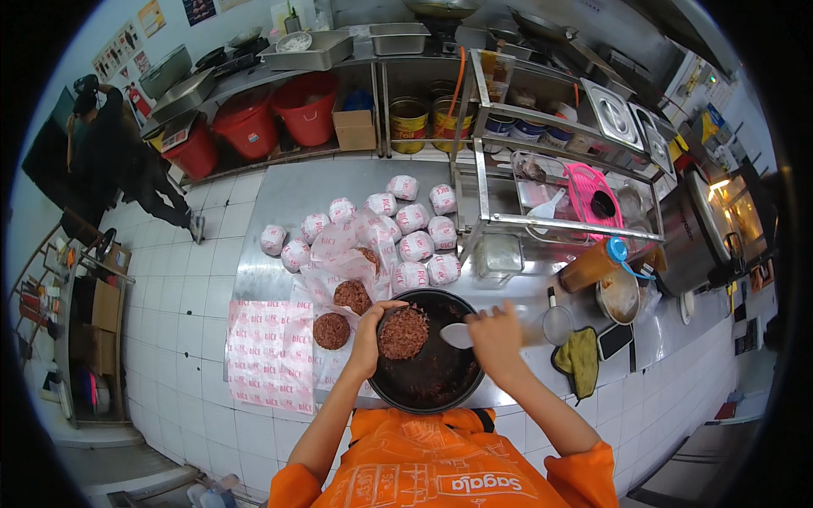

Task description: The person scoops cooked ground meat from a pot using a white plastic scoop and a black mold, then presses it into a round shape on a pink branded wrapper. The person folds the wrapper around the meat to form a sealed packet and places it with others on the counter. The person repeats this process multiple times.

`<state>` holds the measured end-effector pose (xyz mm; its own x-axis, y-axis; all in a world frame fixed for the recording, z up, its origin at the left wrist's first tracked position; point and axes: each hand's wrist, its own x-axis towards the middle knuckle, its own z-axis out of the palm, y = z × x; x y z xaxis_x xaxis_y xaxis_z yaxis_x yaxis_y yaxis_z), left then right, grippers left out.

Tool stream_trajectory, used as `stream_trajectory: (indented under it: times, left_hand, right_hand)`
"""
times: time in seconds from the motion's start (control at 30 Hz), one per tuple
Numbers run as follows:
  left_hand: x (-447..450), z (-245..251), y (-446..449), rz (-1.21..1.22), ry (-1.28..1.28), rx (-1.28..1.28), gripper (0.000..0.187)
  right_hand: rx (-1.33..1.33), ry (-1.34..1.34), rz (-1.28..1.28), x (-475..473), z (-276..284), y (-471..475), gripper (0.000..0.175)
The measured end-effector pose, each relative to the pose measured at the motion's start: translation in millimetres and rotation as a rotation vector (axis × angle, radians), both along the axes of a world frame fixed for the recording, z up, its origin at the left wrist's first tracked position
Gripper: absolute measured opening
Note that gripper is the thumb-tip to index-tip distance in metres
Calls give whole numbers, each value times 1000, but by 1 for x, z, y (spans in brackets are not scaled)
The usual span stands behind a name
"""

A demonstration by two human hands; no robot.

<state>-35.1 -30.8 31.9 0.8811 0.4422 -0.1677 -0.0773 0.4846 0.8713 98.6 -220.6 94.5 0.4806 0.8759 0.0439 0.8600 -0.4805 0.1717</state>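
A black round pot (427, 388) stands at the front edge of the steel table, before my body. My left hand (368, 340) is at its left rim and grips what looks like a small cup packed with reddish-brown rice (404, 333); the cup's wall is mostly hidden. In my right hand (494, 340) is a pale rice paddle (456, 336), its blade over the pot's inside, right of the packed rice. Some rice clings to the pot. Left of the pot, a round rice mound (331, 331) and another rice mound (352, 296) lie on printed paper.
Several paper-wrapped rice balls (413, 218) cover the table's middle. Printed wrapping sheets (270, 355) lie at left. On the right are a strainer (557, 325), a yellow-green cloth (578, 365), a phone (615, 341), an orange-brown jug (591, 267) and a metal rack (481, 184). A person (127, 146) walks at far left.
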Motion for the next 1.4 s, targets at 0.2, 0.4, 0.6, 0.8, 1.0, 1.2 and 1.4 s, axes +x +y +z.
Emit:
stream_trajectory:
  times: [0.2,0.4,0.6,0.8,1.0,1.2,1.4]
  left_hand:
    - [-29,14,18,195,177,-54,48]
    - [-57,-5,35,120,514,-230,56]
    - [-49,-28,43,3,344,-484,69]
    - [-18,-33,46,-247,104,-602,75]
    - [15,-53,52,-228,323,-336,66]
    - [11,-38,57,-286,80,-604,64]
    - [-1,-5,42,-48,-36,-594,57]
  right_hand:
    - [-298,-9,389,2,-50,63,17]
    - [-437,173,465,-2,-65,64,21]
    - [-588,485,199,-20,-86,39,21]
    - [-528,682,16,-11,-86,31,36]
    - [-321,1135,-126,12,-81,23,41]
    - [-109,914,6,5,-77,7,41]
    - [-143,1133,-62,20,-50,4,37]
